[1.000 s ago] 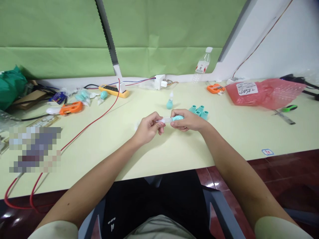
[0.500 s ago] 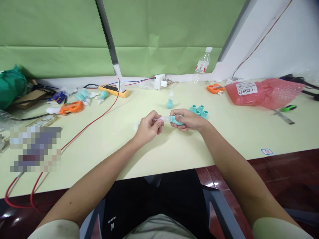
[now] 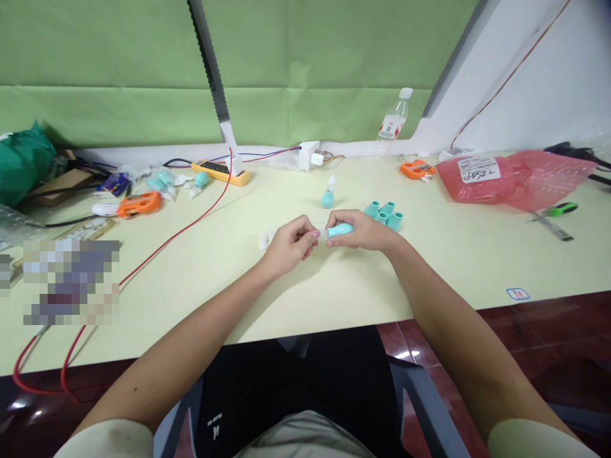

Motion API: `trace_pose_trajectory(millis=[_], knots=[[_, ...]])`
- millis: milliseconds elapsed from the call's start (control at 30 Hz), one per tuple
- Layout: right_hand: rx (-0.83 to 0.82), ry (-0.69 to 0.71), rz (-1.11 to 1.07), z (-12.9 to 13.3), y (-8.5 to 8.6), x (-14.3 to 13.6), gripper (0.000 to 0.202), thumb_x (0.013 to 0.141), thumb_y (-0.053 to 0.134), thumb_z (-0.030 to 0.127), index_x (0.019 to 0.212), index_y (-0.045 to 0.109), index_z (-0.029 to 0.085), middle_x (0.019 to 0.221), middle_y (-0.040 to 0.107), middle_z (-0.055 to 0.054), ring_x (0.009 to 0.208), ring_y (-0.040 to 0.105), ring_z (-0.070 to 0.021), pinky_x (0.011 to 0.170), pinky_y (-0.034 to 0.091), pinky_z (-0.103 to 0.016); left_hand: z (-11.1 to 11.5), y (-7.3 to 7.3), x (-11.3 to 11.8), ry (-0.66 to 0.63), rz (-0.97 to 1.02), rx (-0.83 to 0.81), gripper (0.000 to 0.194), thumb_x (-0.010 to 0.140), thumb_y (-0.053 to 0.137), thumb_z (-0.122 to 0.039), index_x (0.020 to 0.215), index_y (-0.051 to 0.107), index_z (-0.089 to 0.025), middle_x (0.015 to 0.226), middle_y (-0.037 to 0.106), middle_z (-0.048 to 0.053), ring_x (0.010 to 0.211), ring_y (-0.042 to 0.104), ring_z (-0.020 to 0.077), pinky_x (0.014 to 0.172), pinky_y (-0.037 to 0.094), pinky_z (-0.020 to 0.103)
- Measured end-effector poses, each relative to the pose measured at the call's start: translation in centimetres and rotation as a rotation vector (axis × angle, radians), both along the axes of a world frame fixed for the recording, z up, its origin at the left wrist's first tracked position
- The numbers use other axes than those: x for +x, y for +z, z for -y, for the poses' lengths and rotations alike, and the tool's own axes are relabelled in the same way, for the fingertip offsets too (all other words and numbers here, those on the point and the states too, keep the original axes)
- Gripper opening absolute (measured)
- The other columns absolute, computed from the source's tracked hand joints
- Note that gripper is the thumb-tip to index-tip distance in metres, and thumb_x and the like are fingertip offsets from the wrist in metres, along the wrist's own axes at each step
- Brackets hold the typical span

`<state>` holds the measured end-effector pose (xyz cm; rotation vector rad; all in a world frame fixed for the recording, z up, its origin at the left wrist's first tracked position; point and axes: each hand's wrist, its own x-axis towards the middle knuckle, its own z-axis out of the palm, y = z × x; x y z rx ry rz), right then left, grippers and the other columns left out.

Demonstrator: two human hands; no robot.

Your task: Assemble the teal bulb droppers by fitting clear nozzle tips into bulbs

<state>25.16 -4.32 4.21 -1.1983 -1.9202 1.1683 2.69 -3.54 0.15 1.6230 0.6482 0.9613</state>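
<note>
My right hand (image 3: 366, 230) is closed around a teal rubber bulb (image 3: 340, 229), which lies sideways with its mouth to the left. A translucent nozzle (image 3: 323, 234) meets that mouth. Its other end is pinched between the thumb and fingers of my left hand (image 3: 292, 244), which hide most of it. Behind my hands an assembled bulb syringe (image 3: 327, 198) stands upright, teal below and clear on top. Several loose teal bulbs (image 3: 382, 217) stand mouth up just past my right hand. Small whitish translucent pieces (image 3: 265, 240) lie left of my left hand, partly hidden.
At the back are a yellow multimeter (image 3: 222, 172), a white socket box (image 3: 309, 155) and a plastic bottle (image 3: 394, 119). A pink bubble-wrap parcel (image 3: 501, 181) and orange cutter (image 3: 417, 169) lie right. A red cable (image 3: 184, 228) crosses the left side, near another orange tool (image 3: 139, 205).
My right thumb has shifted off the bulb's top to its lower side, so more of the bulb shows. My hands are closer together, and less of the nozzle is visible. The view has shifted slightly.
</note>
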Motion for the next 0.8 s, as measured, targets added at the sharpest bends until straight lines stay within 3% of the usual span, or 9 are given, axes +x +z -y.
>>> trace_pose_trajectory(millis=[300, 467, 633, 800], knots=[[-0.133, 0.025, -0.024, 0.2, 0.0, 0.2, 0.041, 0.073, 0.086, 0.045, 0.092, 0.059, 0.02, 0.079, 0.055, 0.004, 0.049, 0.041, -0.0053, 0.046, 0.032, -0.024, 0.3, 0.8, -0.7, 0.108, -0.292, 0.47, 0.019, 0.101, 0.054, -0.03, 0.086, 0.056, -0.02, 0.068, 0.054, -0.003, 0.06, 0.047, 0.0102, 0.059, 0.038, 0.024], [-0.175, 0.066, -0.076, 0.1, -0.2, 0.3, 0.041, 0.077, 0.086, 0.046, 0.092, 0.058, 0.02, 0.067, 0.051, 0.006, 0.048, 0.039, -0.006, 0.044, 0.03, -0.023, 0.2, 0.9, -0.8, 0.144, -0.328, 0.71, 0.016, 0.103, 0.051, -0.022, 0.088, 0.056, -0.02, 0.074, 0.057, -0.002, 0.064, 0.049, 0.0109, 0.064, 0.039, 0.025], [-0.248, 0.13, -0.238, -0.1, -0.9, 0.2, 0.045, 0.078, 0.085, 0.051, 0.093, 0.057, 0.019, 0.066, 0.053, 0.005, 0.05, 0.038, -0.0064, 0.044, 0.028, -0.022, 0.3, 0.6, -0.9, 0.179, -0.305, 0.739, 0.01, 0.103, 0.053, -0.021, 0.093, 0.054, -0.02, 0.079, 0.06, -0.001, 0.067, 0.054, 0.0109, 0.065, 0.042, 0.025], [-0.361, 0.155, -0.334, -0.2, -1.2, 0.2, 0.053, 0.078, 0.083, 0.061, 0.093, 0.056, 0.018, 0.072, 0.056, 0.002, 0.048, 0.032, -0.0037, 0.044, 0.018, -0.02, 0.2, 0.3, -0.9, 0.202, -0.281, 0.765, 0.008, 0.104, 0.052, -0.023, 0.096, 0.051, -0.021, 0.085, 0.062, 0.001, 0.07, 0.058, 0.0108, 0.067, 0.045, 0.025]])
